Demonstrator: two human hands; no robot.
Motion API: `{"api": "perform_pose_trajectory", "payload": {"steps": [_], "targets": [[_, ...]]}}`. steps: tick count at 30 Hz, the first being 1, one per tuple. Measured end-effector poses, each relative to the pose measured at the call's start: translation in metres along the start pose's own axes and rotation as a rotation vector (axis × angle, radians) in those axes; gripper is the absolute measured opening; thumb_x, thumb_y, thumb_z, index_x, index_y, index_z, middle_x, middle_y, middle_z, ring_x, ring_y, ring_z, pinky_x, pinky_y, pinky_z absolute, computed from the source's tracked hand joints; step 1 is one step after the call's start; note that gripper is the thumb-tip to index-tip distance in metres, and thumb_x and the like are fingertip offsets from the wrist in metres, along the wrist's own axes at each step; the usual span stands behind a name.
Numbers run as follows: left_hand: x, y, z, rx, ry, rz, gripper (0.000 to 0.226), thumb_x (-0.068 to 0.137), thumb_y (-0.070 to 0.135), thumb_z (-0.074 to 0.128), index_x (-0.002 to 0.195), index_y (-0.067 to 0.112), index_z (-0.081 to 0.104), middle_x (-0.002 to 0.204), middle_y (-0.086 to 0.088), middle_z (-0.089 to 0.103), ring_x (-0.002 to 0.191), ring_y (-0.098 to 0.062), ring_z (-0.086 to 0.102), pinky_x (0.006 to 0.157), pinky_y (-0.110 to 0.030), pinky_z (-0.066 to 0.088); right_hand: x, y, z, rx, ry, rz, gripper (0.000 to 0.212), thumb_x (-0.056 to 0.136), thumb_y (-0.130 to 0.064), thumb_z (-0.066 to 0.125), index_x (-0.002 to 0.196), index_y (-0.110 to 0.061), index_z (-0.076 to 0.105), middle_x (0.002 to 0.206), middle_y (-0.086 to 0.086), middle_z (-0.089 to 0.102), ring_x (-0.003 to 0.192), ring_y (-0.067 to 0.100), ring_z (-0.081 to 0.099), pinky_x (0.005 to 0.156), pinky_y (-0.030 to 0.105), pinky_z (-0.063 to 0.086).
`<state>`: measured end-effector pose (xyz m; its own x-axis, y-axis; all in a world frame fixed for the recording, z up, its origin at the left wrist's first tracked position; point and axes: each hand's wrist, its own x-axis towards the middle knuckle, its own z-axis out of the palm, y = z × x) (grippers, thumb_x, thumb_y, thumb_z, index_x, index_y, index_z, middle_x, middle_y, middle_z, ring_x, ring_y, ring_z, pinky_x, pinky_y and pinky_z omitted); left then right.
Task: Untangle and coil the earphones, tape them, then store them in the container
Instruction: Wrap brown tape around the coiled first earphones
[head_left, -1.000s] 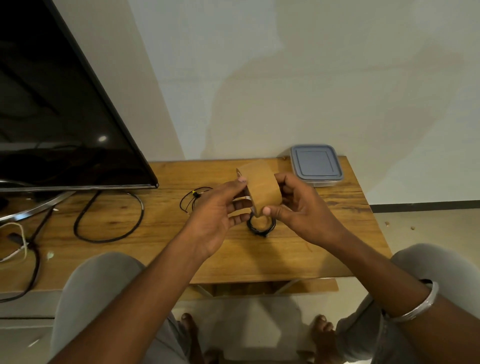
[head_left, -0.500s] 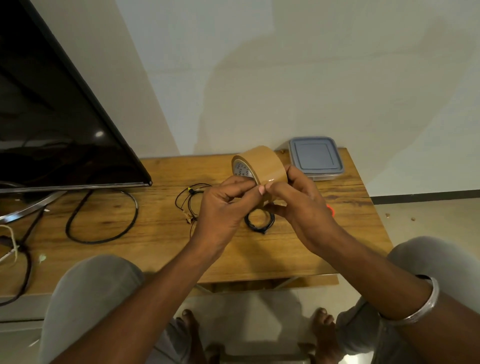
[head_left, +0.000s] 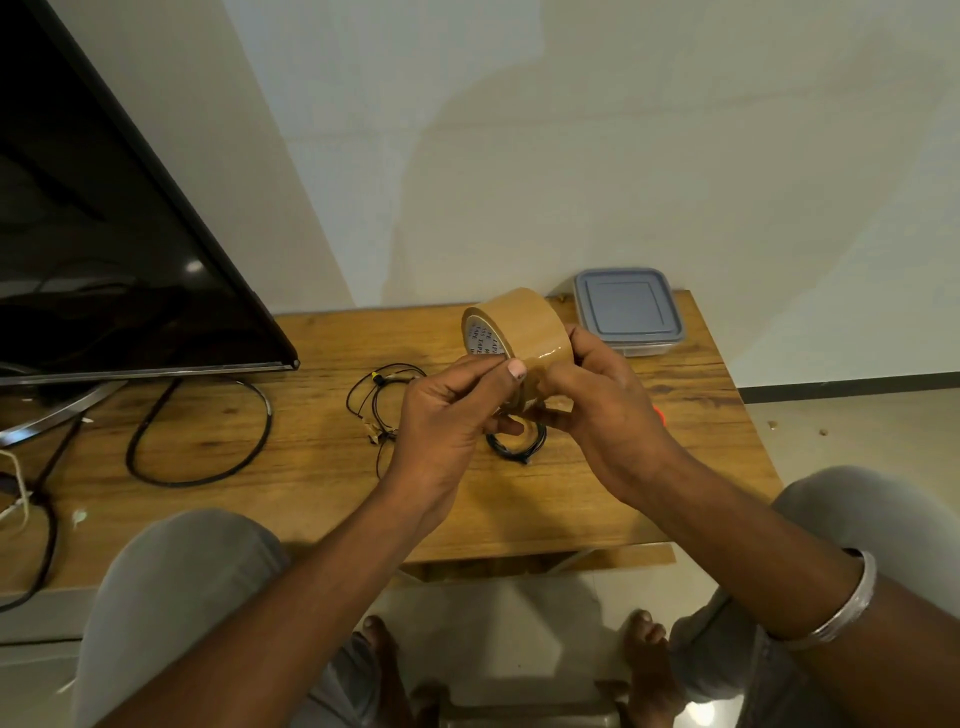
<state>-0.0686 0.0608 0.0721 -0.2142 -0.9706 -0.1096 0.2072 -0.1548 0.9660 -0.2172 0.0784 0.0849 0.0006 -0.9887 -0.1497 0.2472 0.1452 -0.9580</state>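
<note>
While both hands work at the roll above the counter's middle, the lines below run from near to far.

Hands: left hand (head_left: 447, 410) and right hand (head_left: 597, 405) meet on the brown packing tape roll (head_left: 524, 332); the right fingers cradle it from below, the left thumb and forefinger pinch narrowly at its lower face.

Change: a second ago the roll showed its flat band side; now it is turned so the printed white core faces left and the left thumbnail has come onto the surface. I judge the loose end is being picked, so taping is about to start.

Coiled earphones: a small black ring of thin cord (head_left: 517, 447) lies on the counter (head_left: 311, 483) just below the hands, not yet taped.

Other earphones: a loose tangle of thin black wire (head_left: 382, 400) left of the hands, with a yellow bit and a scrap of tape.

Tape surface: glossy, smooth, cylindrical.

Container: square, translucent grey plastic, lid on (head_left: 626, 309), at the far right corner.

Counter: warm wood grain, matt.
</note>
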Motion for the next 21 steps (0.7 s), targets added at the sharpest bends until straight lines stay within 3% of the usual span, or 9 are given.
{"api": "perform_pose_trajectory", "payload": {"steps": [4, 8, 13, 16, 21], "targets": [[0.000, 0.004, 0.001, -0.033, 0.046, -0.043, 0.023, 0.088, 0.022, 0.068, 0.101, 0.005, 0.076, 0.083, -0.003, 0.072, 0.073, -0.014, 0.066, 0.060, -0.032, 0.055, -0.001, 0.000, 0.002, -0.025, -0.005, 0.020, 0.036, 0.090, 0.008, 0.054, 0.119, -0.011, 0.063, 0.101, 0.010, 0.069, 0.095, 0.024, 0.068, 0.083, 0.040, 0.061], [0.004, 0.015, -0.005, -0.134, 0.091, -0.106, 0.029, 0.096, 0.026, 0.061, 0.110, 0.004, 0.071, 0.101, -0.016, 0.071, 0.077, -0.017, 0.063, 0.050, -0.024, 0.045, -0.002, -0.005, 0.001, -0.105, -0.098, -0.002, 0.041, 0.095, -0.001, 0.061, 0.131, -0.019, 0.060, 0.116, 0.009, 0.071, 0.106, 0.027, 0.070, 0.086, 0.043, 0.061], [0.005, 0.021, -0.012, -0.190, 0.022, -0.132, 0.041, 0.095, 0.023, 0.059, 0.126, -0.003, 0.061, 0.107, -0.011, 0.068, 0.084, -0.019, 0.061, 0.051, -0.024, 0.042, -0.003, -0.008, 0.001, -0.170, -0.126, -0.068, 0.046, 0.095, 0.002, 0.061, 0.136, -0.016, 0.057, 0.115, 0.007, 0.072, 0.105, 0.025, 0.070, 0.083, 0.043, 0.061], [0.006, 0.021, -0.014, -0.191, -0.004, -0.113, 0.043, 0.090, 0.021, 0.063, 0.125, -0.003, 0.061, 0.105, -0.012, 0.066, 0.084, -0.019, 0.060, 0.051, -0.024, 0.043, -0.001, -0.010, 0.000, -0.179, -0.139, -0.084, 0.047, 0.094, 0.005, 0.059, 0.136, -0.016, 0.057, 0.115, 0.008, 0.072, 0.105, 0.026, 0.069, 0.084, 0.042, 0.061], [0.005, 0.023, -0.014, -0.171, -0.042, -0.079, 0.025, 0.091, 0.015, 0.062, 0.115, 0.007, 0.065, 0.100, -0.009, 0.067, 0.079, -0.016, 0.060, 0.052, -0.024, 0.045, 0.001, -0.009, -0.001, -0.109, -0.095, -0.052, 0.045, 0.094, 0.006, 0.052, 0.134, -0.013, 0.060, 0.115, 0.007, 0.072, 0.105, 0.025, 0.069, 0.086, 0.044, 0.060]]}}
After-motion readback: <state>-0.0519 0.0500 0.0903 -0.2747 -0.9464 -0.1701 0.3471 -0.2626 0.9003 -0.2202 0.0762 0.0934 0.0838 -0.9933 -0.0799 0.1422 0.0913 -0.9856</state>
